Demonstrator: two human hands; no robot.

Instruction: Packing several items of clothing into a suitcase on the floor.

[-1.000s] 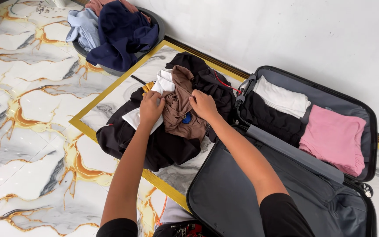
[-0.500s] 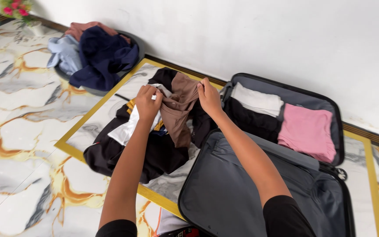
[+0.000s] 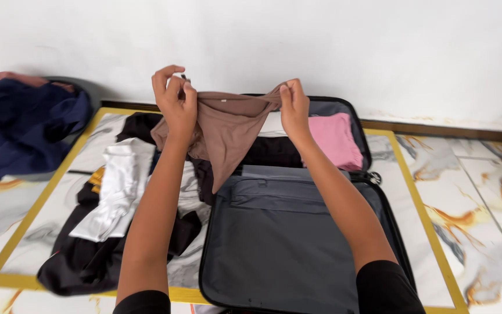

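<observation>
Marbled floor tiles [image 3: 466, 192] carry an open grey suitcase [image 3: 286, 244]; above its far edge, left hand [image 3: 174, 99] and right hand [image 3: 293, 104] pinch a brown garment [image 3: 228, 131] taut – loose grip (thin fabric) might let it drop crumpled.

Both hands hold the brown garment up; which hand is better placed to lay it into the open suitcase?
Probably the right hand: it pinches the brown garment directly above the suitcase. The left hand grips the other corner nearer the clothes pile.
</observation>
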